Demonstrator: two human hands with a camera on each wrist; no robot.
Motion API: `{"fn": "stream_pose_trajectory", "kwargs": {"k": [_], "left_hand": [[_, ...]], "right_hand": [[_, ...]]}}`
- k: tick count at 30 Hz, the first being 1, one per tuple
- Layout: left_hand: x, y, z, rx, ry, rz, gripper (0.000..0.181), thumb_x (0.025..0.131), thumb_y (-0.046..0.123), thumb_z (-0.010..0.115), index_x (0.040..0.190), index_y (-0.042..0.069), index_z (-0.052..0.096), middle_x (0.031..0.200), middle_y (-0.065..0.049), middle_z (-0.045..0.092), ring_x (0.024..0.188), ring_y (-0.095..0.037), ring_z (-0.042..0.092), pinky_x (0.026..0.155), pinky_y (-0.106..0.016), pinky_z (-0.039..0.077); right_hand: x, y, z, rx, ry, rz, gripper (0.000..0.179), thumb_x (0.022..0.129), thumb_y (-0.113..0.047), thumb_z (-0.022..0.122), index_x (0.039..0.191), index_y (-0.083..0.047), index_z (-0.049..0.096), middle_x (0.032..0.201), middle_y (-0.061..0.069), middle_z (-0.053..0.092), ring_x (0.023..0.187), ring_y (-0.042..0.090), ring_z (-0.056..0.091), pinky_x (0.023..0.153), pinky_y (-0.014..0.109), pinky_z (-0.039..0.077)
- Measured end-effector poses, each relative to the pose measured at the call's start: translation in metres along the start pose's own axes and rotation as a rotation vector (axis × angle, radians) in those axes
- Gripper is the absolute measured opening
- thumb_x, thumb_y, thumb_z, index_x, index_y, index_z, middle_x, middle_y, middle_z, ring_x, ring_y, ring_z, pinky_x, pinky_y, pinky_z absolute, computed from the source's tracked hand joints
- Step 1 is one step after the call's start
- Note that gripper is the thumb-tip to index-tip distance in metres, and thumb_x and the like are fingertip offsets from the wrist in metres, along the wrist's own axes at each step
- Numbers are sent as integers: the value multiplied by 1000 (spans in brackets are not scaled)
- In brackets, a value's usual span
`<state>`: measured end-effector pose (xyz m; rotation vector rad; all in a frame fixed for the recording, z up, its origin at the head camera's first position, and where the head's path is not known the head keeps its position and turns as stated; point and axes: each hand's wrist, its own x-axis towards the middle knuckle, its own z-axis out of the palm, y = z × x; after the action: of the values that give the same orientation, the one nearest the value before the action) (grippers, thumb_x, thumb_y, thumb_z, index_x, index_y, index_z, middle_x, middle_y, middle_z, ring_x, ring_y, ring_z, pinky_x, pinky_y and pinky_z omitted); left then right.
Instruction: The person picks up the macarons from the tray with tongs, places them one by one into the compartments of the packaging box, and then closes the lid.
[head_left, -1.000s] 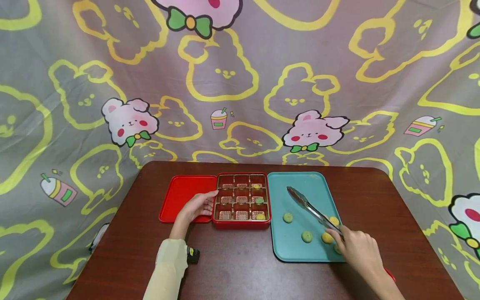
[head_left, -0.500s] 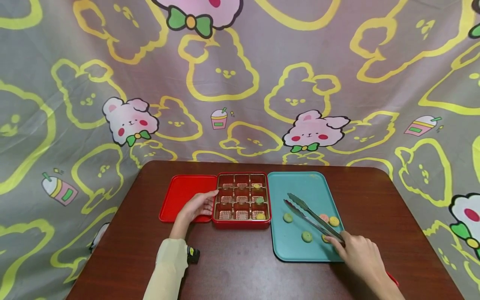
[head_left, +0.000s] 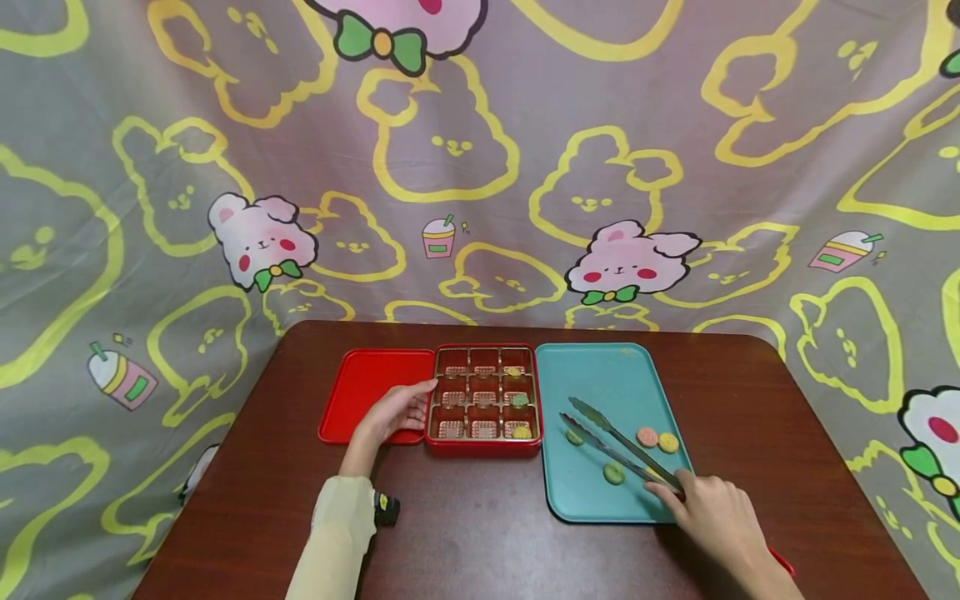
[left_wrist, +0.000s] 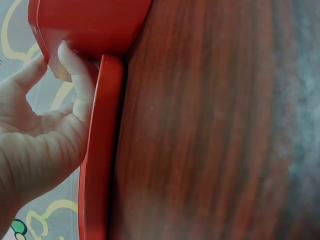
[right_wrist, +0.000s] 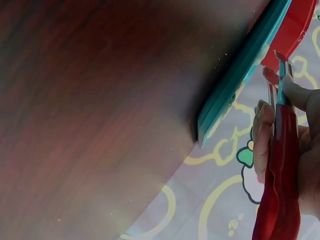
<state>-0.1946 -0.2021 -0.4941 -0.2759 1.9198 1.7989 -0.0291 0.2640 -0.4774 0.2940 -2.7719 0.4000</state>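
My left hand (head_left: pixel 393 414) holds the left side of a red box (head_left: pixel 483 450) with a gold divided insert. In the left wrist view, its thumb reaches over the rim and a fingertip lies against the box wall (left_wrist: pixel 100 25). My right hand (head_left: pixel 716 512) grips metal tongs (head_left: pixel 624 441) by their red handle (right_wrist: pixel 284 170). The tong tips are spread, and a green cookie (head_left: pixel 574 437) lies beside the lower one. Another green cookie (head_left: pixel 613 473), a pink one (head_left: pixel 647 437) and a yellow one (head_left: pixel 667 442) lie on the teal tray (head_left: pixel 600 362). One more yellow cookie is mostly covered by the tongs.
Left of the box lies a red lid (head_left: pixel 367 383), partly behind my left hand. The box's right column holds a yellow, a green and another yellow cookie (head_left: pixel 521 432). All stand on a dark wooden table (head_left: pixel 465 533), with a patterned cloth (head_left: pixel 480 292) behind.
The tongs have swung left and toward me and their tips have spread, uncovering the pink cookie. The tips now overlap the left green cookie. My left hand has stayed at the box.
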Motion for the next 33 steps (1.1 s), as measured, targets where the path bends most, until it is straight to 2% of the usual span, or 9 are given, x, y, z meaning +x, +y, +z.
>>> {"fn": "stream_pose_trajectory", "kwargs": {"k": [10,24,33], "left_hand": [[1,0,-1,-11,4,-6,38,101,42,64,90,6,62,76,-4,60,67,-16,56,61,-25,56],[0,0,0,-1,0,2,38,102,42,63,87,7,61,74,-4,59,66,-15,55,61,-25,56],[0,0,0,-4,1,0,39,101,43,64,89,6,62,75,-3,60,66,-15,56,61,-25,56]], "right_hand": [[-2,-2,0,-15,-78,31,51,84,-36,85,65,-18,41,51,-6,29,44,13,32,41,33,30],[-8,0,5,-25,-25,-20,51,81,-36,86,64,-20,41,50,-8,27,42,12,31,40,34,28],[-8,0,3,-40,-97,17,50,84,-35,85,65,-18,42,52,-6,28,44,13,32,40,33,29]]}}
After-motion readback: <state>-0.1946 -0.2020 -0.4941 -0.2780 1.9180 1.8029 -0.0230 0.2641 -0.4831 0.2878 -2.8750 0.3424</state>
